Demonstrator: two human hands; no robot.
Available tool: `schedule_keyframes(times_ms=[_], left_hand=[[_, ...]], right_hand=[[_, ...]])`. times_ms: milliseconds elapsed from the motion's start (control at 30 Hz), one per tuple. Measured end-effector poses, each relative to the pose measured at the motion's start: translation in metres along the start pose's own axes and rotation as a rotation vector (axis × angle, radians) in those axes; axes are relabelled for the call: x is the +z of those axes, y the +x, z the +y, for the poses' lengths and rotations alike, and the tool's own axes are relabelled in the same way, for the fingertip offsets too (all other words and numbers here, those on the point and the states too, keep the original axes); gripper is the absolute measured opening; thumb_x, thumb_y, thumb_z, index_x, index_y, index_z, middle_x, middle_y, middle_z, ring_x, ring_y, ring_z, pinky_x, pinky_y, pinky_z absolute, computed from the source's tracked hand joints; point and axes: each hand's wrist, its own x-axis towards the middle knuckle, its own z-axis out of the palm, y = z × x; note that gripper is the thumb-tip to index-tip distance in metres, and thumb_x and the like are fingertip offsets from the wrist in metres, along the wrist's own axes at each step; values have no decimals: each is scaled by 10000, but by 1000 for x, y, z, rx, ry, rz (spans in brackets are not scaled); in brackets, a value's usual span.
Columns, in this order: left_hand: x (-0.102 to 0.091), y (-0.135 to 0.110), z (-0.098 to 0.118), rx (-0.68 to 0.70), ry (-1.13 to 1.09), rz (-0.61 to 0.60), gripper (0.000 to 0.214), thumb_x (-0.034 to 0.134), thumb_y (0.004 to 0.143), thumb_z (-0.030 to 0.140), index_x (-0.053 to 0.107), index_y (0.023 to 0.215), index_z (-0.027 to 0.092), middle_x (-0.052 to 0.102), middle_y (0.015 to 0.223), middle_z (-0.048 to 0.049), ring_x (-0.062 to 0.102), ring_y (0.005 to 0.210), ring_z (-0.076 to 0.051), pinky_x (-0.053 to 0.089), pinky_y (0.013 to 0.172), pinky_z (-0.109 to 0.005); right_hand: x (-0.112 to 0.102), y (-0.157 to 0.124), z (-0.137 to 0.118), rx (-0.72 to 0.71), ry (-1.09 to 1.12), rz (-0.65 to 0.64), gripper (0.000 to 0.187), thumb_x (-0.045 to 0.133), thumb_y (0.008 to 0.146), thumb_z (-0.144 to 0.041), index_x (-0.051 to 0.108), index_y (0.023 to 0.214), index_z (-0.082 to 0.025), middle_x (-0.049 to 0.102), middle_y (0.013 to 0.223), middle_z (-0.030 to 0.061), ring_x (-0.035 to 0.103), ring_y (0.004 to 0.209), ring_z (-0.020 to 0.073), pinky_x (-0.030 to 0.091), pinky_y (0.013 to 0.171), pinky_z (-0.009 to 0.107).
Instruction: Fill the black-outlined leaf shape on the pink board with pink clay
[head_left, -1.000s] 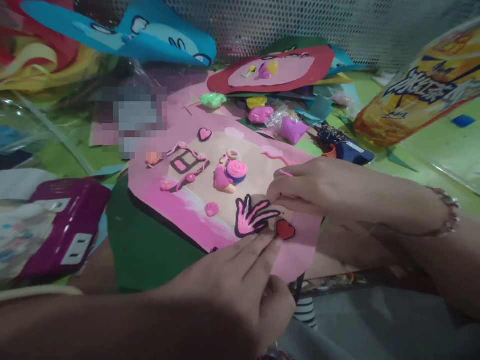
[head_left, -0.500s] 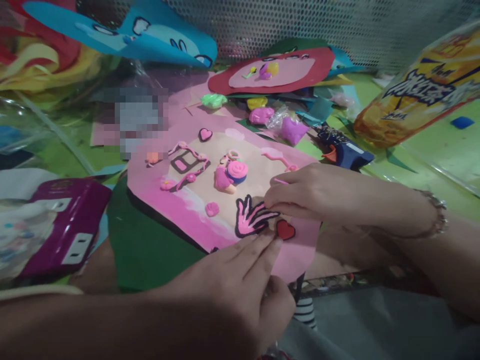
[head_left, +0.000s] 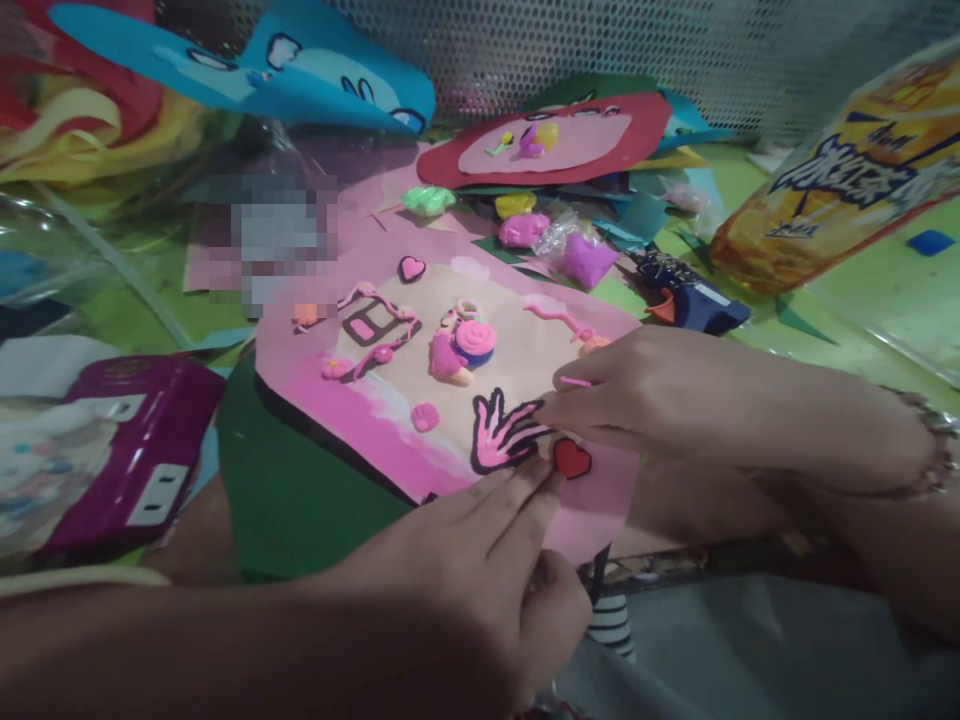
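Note:
My left hand point(head_left: 487, 560) rests on the near edge of a pink paper picture point(head_left: 307, 360), its fingers stretched flat and the thumb bent at the edge. Its fingertips lie close to a red clay heart point(head_left: 572, 458) and a pink clay branching shape point(head_left: 495, 435) outlined in black. My right hand point(head_left: 645, 400) is closed just above that shape's right end, a thin pink clay strand point(head_left: 576, 381) showing between its fingers. Around the picture's middle sit a pink clay swirl point(head_left: 475, 340), a pink flower point(head_left: 425, 417) and a small pink heart point(head_left: 412, 269).
Behind the picture lie lumps of green clay point(head_left: 427, 200) and purple clay point(head_left: 589, 260). A yellow drink bottle point(head_left: 832, 190) leans at the right, near a dark blue object point(head_left: 694, 295). A purple pack point(head_left: 135, 450) is at the left; green paper point(head_left: 300, 490) lies under the picture.
My right hand has shifted slightly right, carrying the pink strand with it and drawing back from the branching shape. My left hand stays where it was.

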Motion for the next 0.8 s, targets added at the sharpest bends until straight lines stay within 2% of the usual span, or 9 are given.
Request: schedule_keyframes(times_ms=[367, 600, 700, 800], left_hand=[[0, -2, -1, 9, 16, 17, 142, 461, 831, 60, 601, 834, 85, 631, 1127, -260, 589, 1114, -333, 519, 924, -440], [0, -2, -1, 4, 8, -11, 149, 459, 817, 57, 603, 838, 86, 625, 1147, -250, 586, 1116, -329, 530, 912, -428], [2, -3, -1, 9, 7, 18, 150, 450, 826, 62, 598, 829, 87, 623, 1146, -258, 600, 1094, -337, 537, 894, -438], [2, -4, 1, -6, -9, 29, 150, 448, 826, 57, 596, 828, 80, 612, 1150, -277, 593, 1096, -357, 541, 881, -455]], right_hand=[[2, -6, 1, 17, -77, -9, 196, 465, 903, -137, 551, 727, -152, 491, 668, 1, 327, 557, 107, 240, 530, 290], [3, -4, 3, 31, -139, 75, 241, 403, 934, -180, 571, 765, -149, 502, 661, 15, 366, 554, 114, 215, 521, 288], [3, 0, 1, 77, -111, 98, 231, 412, 927, -178, 560, 752, -141, 508, 640, 19, 375, 547, 109, 208, 512, 280], [1, 5, -1, 182, -9, 69, 212, 419, 924, -167, 552, 761, -141, 514, 646, 18, 385, 539, 100, 226, 509, 274]])
